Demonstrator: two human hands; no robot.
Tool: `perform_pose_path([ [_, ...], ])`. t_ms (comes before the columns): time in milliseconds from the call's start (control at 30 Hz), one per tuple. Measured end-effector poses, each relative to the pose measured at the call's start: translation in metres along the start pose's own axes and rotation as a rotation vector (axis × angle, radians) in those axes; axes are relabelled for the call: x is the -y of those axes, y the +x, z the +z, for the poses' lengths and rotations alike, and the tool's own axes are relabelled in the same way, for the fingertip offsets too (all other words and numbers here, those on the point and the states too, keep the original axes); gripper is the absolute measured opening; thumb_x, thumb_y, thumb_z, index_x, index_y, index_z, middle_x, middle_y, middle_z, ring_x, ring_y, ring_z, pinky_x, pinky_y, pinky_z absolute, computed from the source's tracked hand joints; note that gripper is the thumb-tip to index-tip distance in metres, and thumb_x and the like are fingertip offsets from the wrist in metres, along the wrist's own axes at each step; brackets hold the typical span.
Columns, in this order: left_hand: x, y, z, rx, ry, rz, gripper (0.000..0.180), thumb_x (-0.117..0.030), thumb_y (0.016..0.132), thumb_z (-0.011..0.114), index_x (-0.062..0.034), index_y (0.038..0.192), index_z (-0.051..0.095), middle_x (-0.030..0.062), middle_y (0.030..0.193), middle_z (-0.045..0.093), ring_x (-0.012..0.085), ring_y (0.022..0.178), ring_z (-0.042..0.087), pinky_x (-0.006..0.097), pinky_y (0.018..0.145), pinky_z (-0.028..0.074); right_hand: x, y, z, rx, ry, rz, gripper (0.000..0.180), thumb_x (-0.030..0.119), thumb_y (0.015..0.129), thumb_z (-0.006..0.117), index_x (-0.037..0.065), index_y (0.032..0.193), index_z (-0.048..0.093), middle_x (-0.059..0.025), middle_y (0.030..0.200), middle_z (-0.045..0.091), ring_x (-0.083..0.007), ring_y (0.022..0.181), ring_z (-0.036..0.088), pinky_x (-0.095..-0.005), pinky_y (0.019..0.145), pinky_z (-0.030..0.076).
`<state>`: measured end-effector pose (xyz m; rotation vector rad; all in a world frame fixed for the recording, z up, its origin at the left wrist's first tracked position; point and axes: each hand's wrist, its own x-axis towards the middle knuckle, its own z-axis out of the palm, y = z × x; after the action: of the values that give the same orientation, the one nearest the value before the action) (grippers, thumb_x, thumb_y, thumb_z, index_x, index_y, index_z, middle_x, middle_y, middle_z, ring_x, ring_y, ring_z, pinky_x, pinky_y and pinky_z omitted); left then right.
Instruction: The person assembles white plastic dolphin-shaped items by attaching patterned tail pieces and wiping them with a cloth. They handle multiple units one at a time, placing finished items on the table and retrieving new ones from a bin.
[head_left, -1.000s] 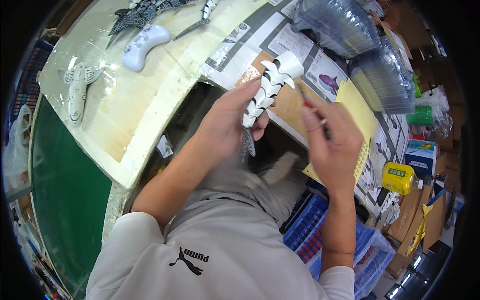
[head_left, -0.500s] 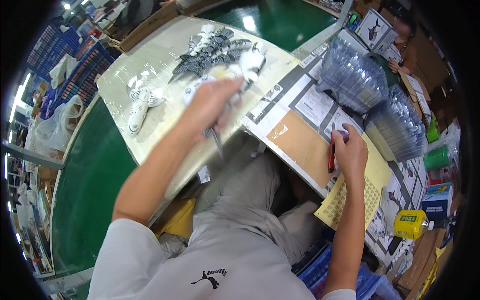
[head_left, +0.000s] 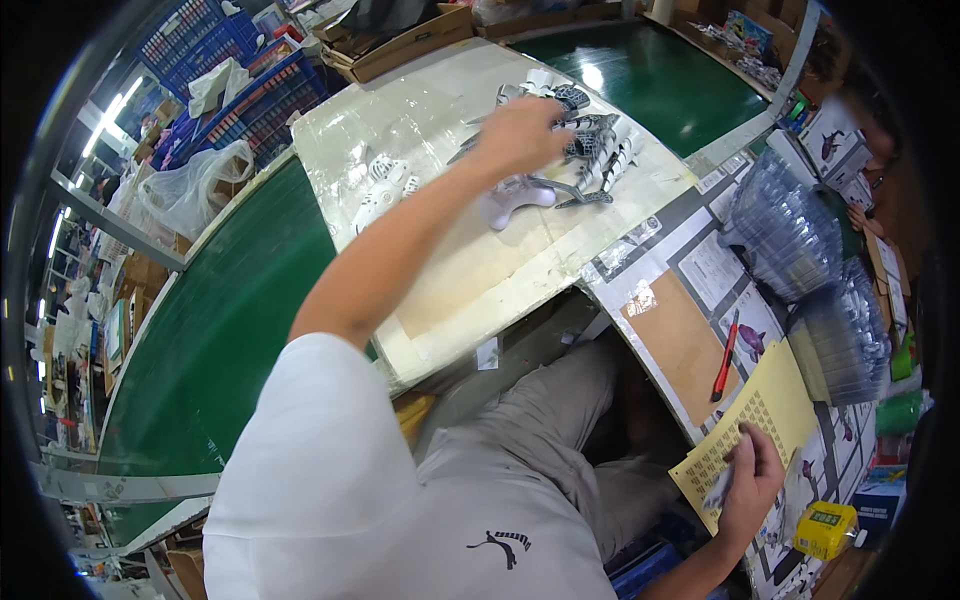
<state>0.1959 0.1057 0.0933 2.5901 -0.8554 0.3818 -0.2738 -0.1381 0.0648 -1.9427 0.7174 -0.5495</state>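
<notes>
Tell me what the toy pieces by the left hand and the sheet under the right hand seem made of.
Toy pieces: likely hard plastic, white and grey, with smooth moulded shapes. Yellow sheet: probably thin paper or sticker backing, matte, flat, with rows of small marks.

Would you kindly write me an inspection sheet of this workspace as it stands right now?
Surface: pale taped board beside a green conveyor belt.
Job's things: grey and white toy parts piled on the board; yellow sticker sheet at the bench edge.
Clutter: red pen, stacks of clear plastic trays, yellow tape dispenser, two white parts lying apart.
Hands: left hand reaches onto the pile; right hand rests on the sticker sheet, pinching something small.
Cables: nothing seen.
Surroundings: blue crates, cardboard boxes, plastic bag.
</notes>
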Motion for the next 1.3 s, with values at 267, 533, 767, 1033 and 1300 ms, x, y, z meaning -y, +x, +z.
perform_pose_path([
  [267, 0.122, -0.134, -0.109, 0.019, 0.140, -0.561, 0.053, -0.044, 0.092, 0.070, -0.0098, 0.132, 0.066, 0.0194, 0.115, 0.074, 0.0351, 0.111, 0.070, 0.046, 0.094, 0.054, -0.028, -0.025, 0.015, -0.117, 0.852, 0.400, 0.035, 0.036, 0.113, 0.049, 0.005, 0.115, 0.064, -0.0004, 0.084, 0.062, -0.0056, 0.059, 0.059, -0.0196, 0.041, 0.043],
  [533, 0.066, -0.174, -0.092, 0.081, 0.180, -0.446, 0.048, -0.034, 0.093, 0.073, -0.0081, 0.132, 0.064, 0.0167, 0.101, 0.074, 0.0335, 0.090, 0.072, 0.045, 0.082, 0.054, -0.021, -0.072, -0.050, -0.379, 0.724, 0.358, 0.055, 0.013, 0.099, 0.062, -0.001, 0.149, 0.046, -0.0151, 0.123, 0.066, -0.0247, 0.105, 0.067, -0.0331, 0.079, 0.059],
  [767, 0.048, -0.103, 0.007, -0.042, -0.081, 0.314, 0.050, -0.024, 0.100, 0.069, -0.0055, 0.145, 0.061, 0.0188, 0.141, 0.065, 0.0342, 0.127, 0.063, 0.041, 0.107, 0.050, 0.022, -0.163, -0.208, -0.833, 0.102, 0.286, 0.044, 0.019, 0.101, 0.064, 0.002, 0.141, 0.060, -0.0141, 0.130, 0.067, -0.0148, 0.100, 0.070, -0.0262, 0.081, 0.057],
  [1033, 0.058, -0.094, -0.006, 0.234, 0.513, 0.171, 0.062, -0.041, 0.095, 0.065, 0.0014, 0.140, 0.057, 0.0273, 0.123, 0.066, 0.0417, 0.113, 0.064, 0.051, 0.096, 0.049, -0.100, -0.406, -0.378, -0.765, -0.404, 0.803, 0.028, 0.031, 0.089, 0.079, 0.004, 0.098, 0.078, -0.0050, 0.092, 0.073, -0.0162, 0.092, 0.064, -0.0314, 0.088, 0.050],
  [1300, -0.112, -0.135, -0.043, 0.197, 0.402, 0.320, 0.080, -0.065, 0.090, 0.069, 0.0051, 0.127, 0.070, 0.0276, 0.093, 0.074, 0.0433, 0.079, 0.072, 0.052, 0.071, 0.056, -0.291, -0.537, -0.339, -0.192, -0.610, 1.161, 0.034, 0.023, 0.077, 0.075, 0.007, 0.106, 0.079, -0.0184, 0.101, 0.077, -0.0366, 0.096, 0.073, -0.0472, 0.090, 0.056],
])
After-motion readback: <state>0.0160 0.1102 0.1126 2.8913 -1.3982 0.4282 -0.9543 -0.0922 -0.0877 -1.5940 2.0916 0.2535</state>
